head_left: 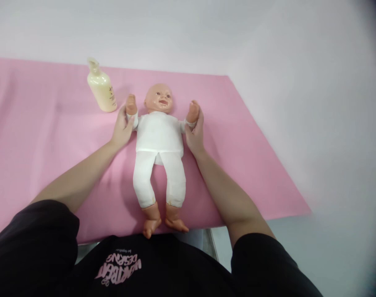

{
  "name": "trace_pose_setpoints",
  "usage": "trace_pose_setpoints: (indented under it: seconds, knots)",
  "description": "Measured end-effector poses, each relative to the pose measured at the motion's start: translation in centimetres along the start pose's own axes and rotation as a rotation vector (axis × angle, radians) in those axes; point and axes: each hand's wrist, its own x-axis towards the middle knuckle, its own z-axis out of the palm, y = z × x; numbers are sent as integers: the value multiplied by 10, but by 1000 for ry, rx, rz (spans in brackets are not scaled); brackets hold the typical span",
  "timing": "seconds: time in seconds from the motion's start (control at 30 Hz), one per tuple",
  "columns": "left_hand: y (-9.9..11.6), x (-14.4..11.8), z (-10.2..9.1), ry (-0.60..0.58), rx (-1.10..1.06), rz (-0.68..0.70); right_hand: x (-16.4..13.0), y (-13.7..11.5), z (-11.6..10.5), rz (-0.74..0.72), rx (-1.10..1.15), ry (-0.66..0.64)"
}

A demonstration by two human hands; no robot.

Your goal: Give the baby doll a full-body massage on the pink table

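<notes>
A baby doll (159, 132) in a white top and white trousers lies on its back, head away from me and bare feet by the near edge. My left hand (123, 128) is closed around the doll's forearm on the left, thumb on the white cuff. On the other side, my right hand (196, 134) grips the doll's other forearm near the wrist, fingers behind it and thumb in front. Both doll arms are bent upward beside its head. Part of my fingers is hidden behind the doll's arms.
A pump bottle (103, 91) of pale yellow liquid stands left of the doll's head, close to my left hand. Pink covering (237, 165) spreads over the table, whose right edge slants toward me. A pale wall (175, 33) runs along the back.
</notes>
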Motion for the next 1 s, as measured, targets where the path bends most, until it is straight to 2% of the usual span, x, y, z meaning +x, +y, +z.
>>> trace_pose_setpoints:
  seconds: [0.13,0.27,0.33,0.4,0.5,0.63,0.73,0.87,0.93,1.0]
  knots:
    - [-26,5,-3,190,-183,-204,4,24,-6,104,84,147]
    - [-43,7,-5,353,-380,-452,3,61,-8,310,174,320]
    - [-46,7,-5,378,-423,-491,2,72,-7,378,187,383]
    - [-47,7,-5,367,-386,-463,2,70,-7,358,171,383]
    - [-41,7,-6,303,-278,-329,3,50,-7,224,126,307]
    - [-21,4,-5,142,-133,-132,5,13,-5,36,65,177]
    - [-2,2,-2,-15,-46,-34,4,-5,-3,11,41,55]
    - [13,0,1,-290,152,115,-1,-9,1,10,2,-126]
    - [16,0,2,-356,228,155,-2,-7,2,-41,-38,-180]
    - [17,0,2,-365,259,167,-2,-5,2,-75,-57,-188]
